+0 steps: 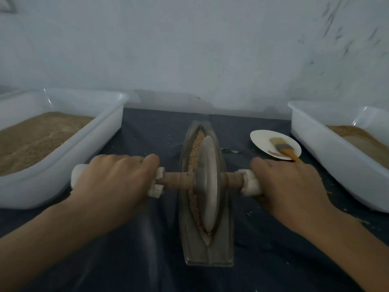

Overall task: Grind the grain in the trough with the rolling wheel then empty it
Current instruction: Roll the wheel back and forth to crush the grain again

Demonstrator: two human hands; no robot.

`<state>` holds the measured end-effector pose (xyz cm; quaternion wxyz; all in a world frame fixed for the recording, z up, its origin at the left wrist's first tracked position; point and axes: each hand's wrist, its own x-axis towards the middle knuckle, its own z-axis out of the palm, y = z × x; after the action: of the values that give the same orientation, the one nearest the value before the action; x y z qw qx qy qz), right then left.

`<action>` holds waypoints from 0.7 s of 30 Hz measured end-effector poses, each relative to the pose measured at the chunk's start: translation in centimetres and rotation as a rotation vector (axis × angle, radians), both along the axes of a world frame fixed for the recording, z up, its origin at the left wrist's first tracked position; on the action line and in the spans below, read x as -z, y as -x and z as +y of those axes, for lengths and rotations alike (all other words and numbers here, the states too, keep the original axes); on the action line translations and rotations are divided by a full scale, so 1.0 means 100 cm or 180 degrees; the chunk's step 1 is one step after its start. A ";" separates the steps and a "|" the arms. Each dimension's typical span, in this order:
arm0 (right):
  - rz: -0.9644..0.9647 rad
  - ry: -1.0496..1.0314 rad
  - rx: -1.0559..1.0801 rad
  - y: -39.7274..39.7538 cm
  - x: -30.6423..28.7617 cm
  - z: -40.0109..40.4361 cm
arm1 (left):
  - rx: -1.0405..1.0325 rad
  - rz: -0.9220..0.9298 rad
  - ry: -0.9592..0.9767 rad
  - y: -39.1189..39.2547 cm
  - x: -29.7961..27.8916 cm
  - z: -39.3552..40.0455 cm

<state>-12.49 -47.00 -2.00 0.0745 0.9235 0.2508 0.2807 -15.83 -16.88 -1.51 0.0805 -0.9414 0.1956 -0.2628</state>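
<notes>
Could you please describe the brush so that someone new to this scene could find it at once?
Start at the boat-shaped trough in the middle of the dark cloth. To its right lies a small white plate; the brush rests on it. It alone has an orange handle, a grey ferrule and pale bristles.

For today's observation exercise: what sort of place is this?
Probably a simple grain-grinding workstation: a boat-shaped trough with rolling wheel, and white tubs of brown meal either side.

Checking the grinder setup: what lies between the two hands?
In the head view, the wooden axle carries the rolling wheel between left hand and right hand, standing in the trough.
</notes>
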 end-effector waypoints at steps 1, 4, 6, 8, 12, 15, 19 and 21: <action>0.0025 -0.0021 0.0036 -0.009 0.004 0.001 | -0.0043 -0.0022 -0.0104 -0.011 0.002 -0.003; -0.0011 0.0052 0.0331 -0.042 0.013 0.006 | -0.0576 0.0007 -0.0279 -0.057 0.006 -0.014; -0.0099 -0.0021 0.0461 -0.068 0.016 0.011 | -0.0654 -0.0044 -0.0113 -0.090 0.007 -0.017; -0.0056 -0.0137 0.0535 -0.091 0.013 0.017 | -0.0680 -0.0101 0.0011 -0.117 0.007 -0.016; -0.0116 -0.0119 0.0656 -0.114 0.002 0.030 | -0.0775 -0.0073 0.0175 -0.135 0.009 -0.013; -0.0084 -0.0006 0.0555 -0.092 -0.003 0.029 | -0.0725 0.0111 0.0264 -0.112 0.010 -0.015; 0.0136 0.0137 0.0309 -0.035 0.001 0.010 | -0.0431 0.0274 -0.0099 -0.043 0.003 -0.012; 0.0173 -0.0055 0.0093 -0.005 -0.001 0.002 | 0.0032 -0.0028 -0.0108 -0.007 -0.002 -0.007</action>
<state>-12.03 -46.84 -1.86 0.0638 0.9349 0.2368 0.2566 -15.10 -17.61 -1.26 0.0960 -0.9377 0.2044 -0.2639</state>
